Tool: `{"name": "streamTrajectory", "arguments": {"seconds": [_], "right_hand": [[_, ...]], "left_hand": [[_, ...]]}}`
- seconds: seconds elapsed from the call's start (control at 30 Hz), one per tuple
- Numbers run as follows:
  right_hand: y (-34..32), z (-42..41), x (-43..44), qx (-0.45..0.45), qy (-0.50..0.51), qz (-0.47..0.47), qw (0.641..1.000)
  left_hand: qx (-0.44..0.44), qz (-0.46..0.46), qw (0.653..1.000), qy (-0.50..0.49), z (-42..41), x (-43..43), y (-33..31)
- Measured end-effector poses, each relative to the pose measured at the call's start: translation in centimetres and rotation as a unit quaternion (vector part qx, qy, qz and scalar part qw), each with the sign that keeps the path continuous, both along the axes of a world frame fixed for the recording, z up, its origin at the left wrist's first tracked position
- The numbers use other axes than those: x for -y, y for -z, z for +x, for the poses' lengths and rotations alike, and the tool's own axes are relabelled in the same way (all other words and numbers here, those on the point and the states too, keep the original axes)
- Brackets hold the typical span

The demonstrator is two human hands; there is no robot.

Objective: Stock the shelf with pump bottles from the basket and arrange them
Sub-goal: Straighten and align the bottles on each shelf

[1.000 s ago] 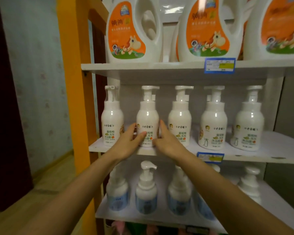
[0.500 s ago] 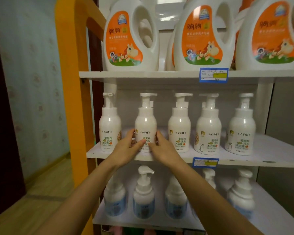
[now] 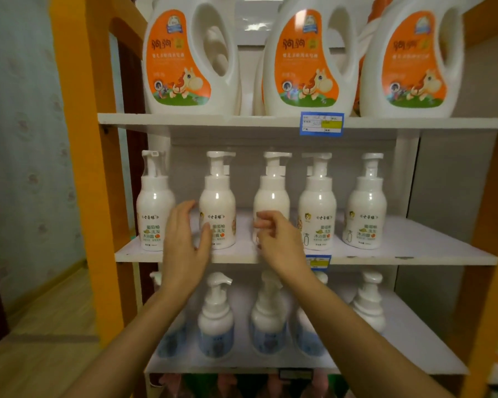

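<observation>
On my feed I count three big white plastic jugs with orange labels (image 3: 184, 58) in the front row of the top board. Bits of more jugs show behind them, too hidden to count. The middle board carries five white plastic pump bottles (image 3: 316, 202), with orange-and-green labels showing on four. The lower board has five white blue-labelled pump bottles (image 3: 216, 326), two of them half behind forearms. I make out three white shelf boards (image 3: 431, 239) and two blue-and-yellow price tags (image 3: 322, 124). There are two hands, a left hand (image 3: 184, 239) and a right hand (image 3: 279, 245).
</observation>
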State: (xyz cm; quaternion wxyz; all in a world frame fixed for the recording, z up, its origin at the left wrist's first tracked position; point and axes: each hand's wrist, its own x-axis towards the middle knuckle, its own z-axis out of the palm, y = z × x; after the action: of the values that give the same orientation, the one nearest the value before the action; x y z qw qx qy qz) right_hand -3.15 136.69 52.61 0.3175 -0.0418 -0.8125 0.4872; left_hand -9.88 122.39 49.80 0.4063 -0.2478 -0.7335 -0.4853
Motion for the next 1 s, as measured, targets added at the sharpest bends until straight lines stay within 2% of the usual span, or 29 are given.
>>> {"name": "streamTrajectory", "arguments": {"seconds": [0.03, 0.1, 0.23, 0.3, 0.37, 0.57, 0.83, 1.0], "right_hand": [[0.2, 0.4, -0.7, -0.034, 0.03, -0.001, 0.999], [0.4, 1.0, -1.8, -0.063, 0.07, 0.015, 0.995], [0.3, 0.9, -2.5, -0.015, 0.058, 0.018, 0.998], [-0.2, 0.5, -2.8, 0.022, 0.029, 0.009, 0.999], [-0.5, 0.2, -3.2, 0.064, 0.019, 0.022, 0.997], [-1.0, -0.1, -4.0, 0.101, 0.014, 0.051, 0.994], [-1.1, -0.2, -4.4, 0.114, 0.02, 0.059, 0.991], [-1.3, -0.1, -4.1, 0.12, 0.018, 0.066, 0.99]], "left_hand": [[-0.053, 0.002, 0.999, 0.009, 0.7, -0.7, 0.0], [-0.083, -0.019, 0.994, 0.064, 2.0, -2.6, -0.3], [0.054, -0.07, 0.985, 0.149, 2.6, -6.6, -1.3], [0.151, -0.109, 0.972, 0.147, 1.9, -7.6, -1.8], [0.193, -0.147, 0.963, 0.117, 1.3, -7.8, -1.9], [0.191, -0.175, 0.962, 0.086, 1.1, -8.0, -1.7], [0.2, -0.195, 0.952, 0.126, 1.1, -7.5, -1.9], [0.191, -0.196, 0.956, 0.108, 1.0, -7.8, -1.7]]}}
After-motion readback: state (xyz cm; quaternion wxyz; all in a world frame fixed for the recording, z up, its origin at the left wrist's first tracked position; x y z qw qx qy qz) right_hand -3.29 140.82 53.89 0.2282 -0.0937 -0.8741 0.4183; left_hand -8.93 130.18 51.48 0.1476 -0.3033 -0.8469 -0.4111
